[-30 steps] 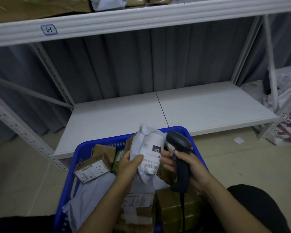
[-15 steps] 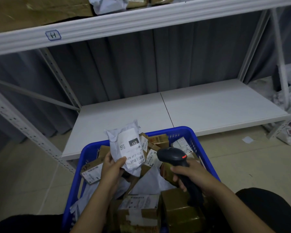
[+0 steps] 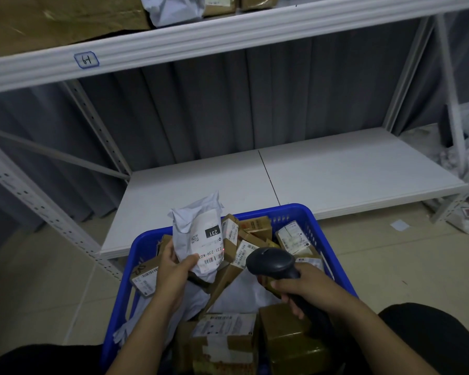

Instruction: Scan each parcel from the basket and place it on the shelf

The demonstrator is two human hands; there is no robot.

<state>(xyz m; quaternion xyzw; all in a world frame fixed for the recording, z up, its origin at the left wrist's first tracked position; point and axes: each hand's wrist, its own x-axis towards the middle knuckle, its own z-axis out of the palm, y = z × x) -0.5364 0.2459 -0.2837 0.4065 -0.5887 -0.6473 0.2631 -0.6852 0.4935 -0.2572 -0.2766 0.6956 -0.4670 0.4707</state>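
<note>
nearer now, the scanner (image 3: pixel 271 262) gripped in the curled right hand (image 3: pixel 310 288) faces the white parcel (image 3: pixel 197 234) the left hand (image 3: pixel 173 270) grips

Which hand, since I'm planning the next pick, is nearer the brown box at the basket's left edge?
Left. The left hand, holding the white parcel, is right beside that brown box; the right hand grips the scanner across the basket.

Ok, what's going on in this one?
A person is scanning parcels. The left hand holds a white poly mailer labelled 231 above the blue basket, which is full of boxes and mailers. The right hand grips a black barcode scanner pointed at it, and a red dot shows on the label. The mailer is not yet on the lower shelf.
</note>
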